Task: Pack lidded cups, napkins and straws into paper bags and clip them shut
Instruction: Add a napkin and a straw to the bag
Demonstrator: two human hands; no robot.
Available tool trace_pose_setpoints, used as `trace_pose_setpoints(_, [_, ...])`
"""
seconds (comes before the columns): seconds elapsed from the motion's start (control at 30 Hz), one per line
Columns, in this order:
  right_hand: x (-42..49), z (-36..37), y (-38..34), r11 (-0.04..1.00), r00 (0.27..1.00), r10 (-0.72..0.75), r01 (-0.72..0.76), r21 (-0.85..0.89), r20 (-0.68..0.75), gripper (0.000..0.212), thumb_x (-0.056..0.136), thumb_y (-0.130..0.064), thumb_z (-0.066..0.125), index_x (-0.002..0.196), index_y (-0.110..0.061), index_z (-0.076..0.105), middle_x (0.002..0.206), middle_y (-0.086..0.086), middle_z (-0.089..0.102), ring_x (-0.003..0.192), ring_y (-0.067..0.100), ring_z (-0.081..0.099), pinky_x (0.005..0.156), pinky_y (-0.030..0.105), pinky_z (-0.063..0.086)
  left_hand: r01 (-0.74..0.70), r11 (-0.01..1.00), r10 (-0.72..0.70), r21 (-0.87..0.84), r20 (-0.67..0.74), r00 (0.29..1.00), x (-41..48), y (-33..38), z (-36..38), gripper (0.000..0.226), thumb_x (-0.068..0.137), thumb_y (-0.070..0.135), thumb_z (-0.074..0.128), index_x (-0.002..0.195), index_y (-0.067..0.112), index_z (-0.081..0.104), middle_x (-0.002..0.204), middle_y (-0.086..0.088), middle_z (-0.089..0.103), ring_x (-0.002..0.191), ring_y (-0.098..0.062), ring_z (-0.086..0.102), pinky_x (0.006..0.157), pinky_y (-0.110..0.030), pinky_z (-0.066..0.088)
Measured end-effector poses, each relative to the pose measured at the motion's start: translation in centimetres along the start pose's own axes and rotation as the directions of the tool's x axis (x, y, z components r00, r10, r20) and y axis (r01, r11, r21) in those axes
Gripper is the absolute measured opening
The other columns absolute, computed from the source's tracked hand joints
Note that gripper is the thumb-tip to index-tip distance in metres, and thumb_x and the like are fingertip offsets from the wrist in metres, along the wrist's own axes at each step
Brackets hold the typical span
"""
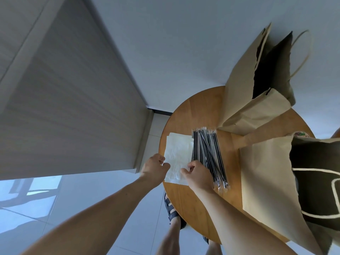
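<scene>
A stack of white napkins (178, 155) lies at the left edge of a round wooden table (189, 201). My left hand (154, 168) pinches the stack's left edge near its front. My right hand (197, 174) pinches the front right part of the top napkin. A bundle of black wrapped straws (208, 153) lies just right of the napkins, touching my right hand. Two open brown paper bags stand on the table: one at the back (244, 92), one at the front right (268, 181) with white handles inside. No cups or clips show.
The table stands near a grey wall and a white cabinet side (73, 107) to the left. My sandalled foot (172, 212) is on the pale tiled floor below the table edge. A small colourful object (299, 134) peeks behind the front bag.
</scene>
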State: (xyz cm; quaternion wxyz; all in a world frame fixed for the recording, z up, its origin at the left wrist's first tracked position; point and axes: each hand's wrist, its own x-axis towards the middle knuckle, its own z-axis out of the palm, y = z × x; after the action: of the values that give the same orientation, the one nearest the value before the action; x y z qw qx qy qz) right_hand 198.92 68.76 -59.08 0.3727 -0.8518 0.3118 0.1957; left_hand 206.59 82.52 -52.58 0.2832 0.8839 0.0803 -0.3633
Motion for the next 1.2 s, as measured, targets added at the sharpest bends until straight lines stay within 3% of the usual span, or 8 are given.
trace_pose_setpoints(0.27, [0.0, -0.3, -0.9, 0.998, 1.0, 0.019, -0.02, 0.065, 0.013, 0.022, 0.086, -0.025, 0.063, 0.07, -0.03, 0.049, 0.069, -0.014, 0.06, 0.061, -0.001, 0.055, 0.046, 0.016, 0.034, 0.011, 1.0, -0.011, 0.001, 0.003, 1.0, -0.1, 0.2, -0.2, 0.038, 0.096, 0.022, 0.053, 0.134, 0.014, 0.052, 0.132, -0.002, 0.058, 0.1, -0.012, 0.051, 0.079, -0.024, 0.043])
trace_pose_setpoints(0.5, [-1.3, -3.5, -2.3, 0.815, 0.999, -0.006, 0.036, 0.578, -0.054, 0.02, 0.076, -0.001, 0.066, 0.08, -0.019, 0.058, 0.079, -0.003, 0.061, 0.073, 0.004, 0.058, 0.064, 0.019, 0.045, 0.07, 0.984, -0.063, -0.167, 0.042, 0.997, 0.0, 2.9, -0.2, 0.039, 0.096, 0.032, 0.053, 0.129, 0.013, 0.049, 0.13, -0.005, 0.057, 0.102, -0.017, 0.056, 0.082, -0.028, 0.046])
trace_pose_setpoints(0.63, [-2.0, -5.5, -3.0, 0.684, 0.996, -0.033, 0.081, 0.725, -0.081, 0.013, 0.07, -0.007, 0.059, 0.08, -0.015, 0.056, 0.069, -0.007, 0.055, 0.061, 0.0, 0.051, 0.054, 0.015, 0.039, 0.366, 0.748, -0.215, -0.553, 0.319, 0.923, -0.1, 4.4, 0.2, 0.048, 0.092, 0.049, 0.06, 0.119, 0.009, 0.057, 0.108, -0.013, 0.07, 0.096, -0.03, 0.069, 0.089, -0.044, 0.057])
trace_pose_setpoints(0.77, [-2.1, -6.2, -1.9, 0.659, 0.993, 0.013, 0.082, 0.748, -0.12, 0.018, 0.078, 0.0, 0.059, 0.087, -0.015, 0.056, 0.077, 0.002, 0.061, 0.068, 0.014, 0.056, 0.059, 0.03, 0.044, 0.371, 0.53, -0.159, -0.762, 0.34, 0.927, -0.3, 5.5, 0.9, 0.037, 0.09, 0.014, 0.069, 0.122, -0.004, 0.059, 0.116, -0.022, 0.068, 0.106, -0.038, 0.066, 0.092, -0.05, 0.055])
trace_pose_setpoints(0.87, [-1.1, -5.9, 0.3, 0.762, 0.971, 0.122, 0.04, 0.646, -0.204, 0.011, 0.089, -0.009, 0.061, 0.095, -0.018, 0.059, 0.091, -0.001, 0.066, 0.083, 0.016, 0.062, 0.069, 0.026, 0.047, 0.347, 0.464, -0.136, -0.815, 0.321, 0.937, -0.1, 5.9, 1.1, 0.034, 0.087, 0.002, 0.07, 0.119, -0.003, 0.059, 0.117, -0.022, 0.067, 0.107, -0.039, 0.065, 0.092, -0.053, 0.054])
trace_pose_setpoints(0.97, [0.8, -5.7, 3.0, 0.976, 0.948, 0.153, -0.101, 0.194, -0.277, 0.022, 0.091, -0.024, 0.062, 0.112, -0.019, 0.059, 0.112, -0.001, 0.062, 0.102, 0.022, 0.059, 0.078, 0.03, 0.046, 0.328, 0.522, -0.124, -0.787, 0.31, 0.942, -0.1, 6.1, 1.0, 0.035, 0.087, 0.008, 0.073, 0.119, 0.003, 0.06, 0.115, -0.018, 0.069, 0.104, -0.037, 0.067, 0.085, -0.049, 0.057])
trace_pose_setpoints(1.03, [1.7, -5.6, 4.4, 0.984, 0.952, 0.161, -0.175, -0.035, -0.259, 0.033, 0.09, -0.03, 0.063, 0.12, -0.019, 0.058, 0.121, 0.002, 0.056, 0.112, 0.025, 0.055, 0.085, 0.035, 0.049, 0.297, 0.569, -0.127, -0.767, 0.275, 0.953, 0.0, 5.9, 1.1, 0.035, 0.087, 0.013, 0.073, 0.119, 0.005, 0.061, 0.114, -0.016, 0.07, 0.104, -0.035, 0.067, 0.088, -0.049, 0.056])
trace_pose_setpoints(1.2, [2.6, -5.2, 5.2, 0.966, 0.967, 0.163, -0.197, -0.169, -0.196, 0.019, 0.092, -0.035, 0.058, 0.105, -0.023, 0.065, 0.094, -0.001, 0.067, 0.082, 0.023, 0.066, 0.066, 0.028, 0.05, 0.244, 0.671, -0.137, -0.7, 0.206, 0.969, -0.1, 5.8, 1.0, 0.035, 0.092, 0.022, 0.068, 0.122, 0.007, 0.06, 0.115, -0.015, 0.069, 0.106, -0.035, 0.066, 0.095, -0.05, 0.053])
